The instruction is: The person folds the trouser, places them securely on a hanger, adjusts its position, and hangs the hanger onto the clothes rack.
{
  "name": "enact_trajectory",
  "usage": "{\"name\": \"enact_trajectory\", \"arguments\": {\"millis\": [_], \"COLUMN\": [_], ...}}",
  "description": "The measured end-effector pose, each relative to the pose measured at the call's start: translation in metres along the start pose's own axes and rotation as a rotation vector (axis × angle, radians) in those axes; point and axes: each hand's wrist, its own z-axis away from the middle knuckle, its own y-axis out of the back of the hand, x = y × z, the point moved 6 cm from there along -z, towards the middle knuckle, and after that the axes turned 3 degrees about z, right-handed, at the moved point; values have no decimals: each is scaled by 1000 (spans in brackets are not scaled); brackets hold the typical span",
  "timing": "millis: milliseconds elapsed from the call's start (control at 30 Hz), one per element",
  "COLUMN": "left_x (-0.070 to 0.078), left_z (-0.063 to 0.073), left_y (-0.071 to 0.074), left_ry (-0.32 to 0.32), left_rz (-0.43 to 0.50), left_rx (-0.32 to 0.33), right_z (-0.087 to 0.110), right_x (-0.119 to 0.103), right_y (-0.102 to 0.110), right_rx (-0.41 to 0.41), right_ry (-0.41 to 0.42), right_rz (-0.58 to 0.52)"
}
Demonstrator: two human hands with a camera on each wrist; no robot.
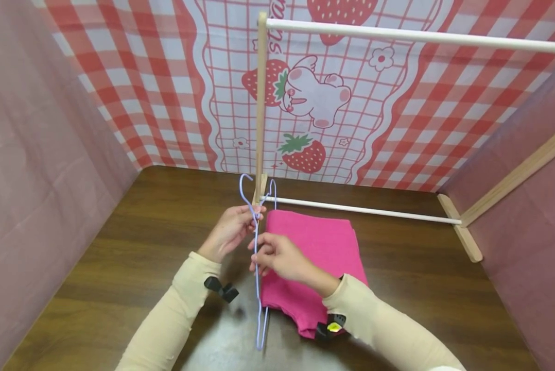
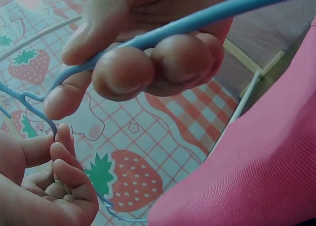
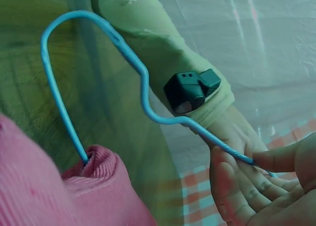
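Observation:
A light-blue wire clothes hanger [image 1: 257, 281] stands on edge, its hook upward. A folded pink garment [image 1: 316, 242] of ribbed cloth hangs from it on the right side. In the right wrist view the wire [image 3: 54, 90] runs into the cloth's fold [image 3: 106, 166]. Just below the hook, my left hand [image 1: 231, 232] pinches the wire between thumb and fingers. Nearer to me, my right hand [image 1: 282, 257] grips the hanger's sloping shoulder, in front of the garment. The hanger's lower bar is hidden by the cloth.
Behind the hanger a rack has a wooden post [image 1: 261, 103], a white top rod [image 1: 398, 35] and a white lower rod [image 1: 365, 208]. Its right foot [image 1: 463, 232] stands on the brown wooden table [image 1: 120, 257]. A strawberry-print cloth [image 1: 166, 93] hangs at the back.

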Motion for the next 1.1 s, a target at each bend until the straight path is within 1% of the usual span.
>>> {"name": "enact_trajectory", "arguments": {"millis": [100,167,267,367,500,633,733,833,933,1100], "left_x": [1,3,5,9,19,36,52,68,83,104], "left_z": [-1,-2,-4,-5,-9,-13,-16,-21,-25,-31], "left_y": [-3,-7,-16,-26,-43,-66,-86,-105,-122,-144], "left_ry": [9,12,22,29,32,24,8,-12,-37,-58], "left_rz": [25,39,71,122,189,222,244,270,279,287], "left_rx": [-7,-27,-69,-123,-182,-233,-253,-248,-235,-214], "right_z": [2,4,9,15,24,33,40,45,51,64], "right_x": [-3,-6,-12,-21,-38,-60,-82,-103,-122,-147], "right_y": [0,2,7,14,26,41,55,71,89,120], "right_rx": [28,53,95,130,162,188,205,218,234,265], "right_ry": [22,40,69,89,103,112,121,131,134,65], "right_rz": [30,42,60,70,92,127,158,206,283,411]}}
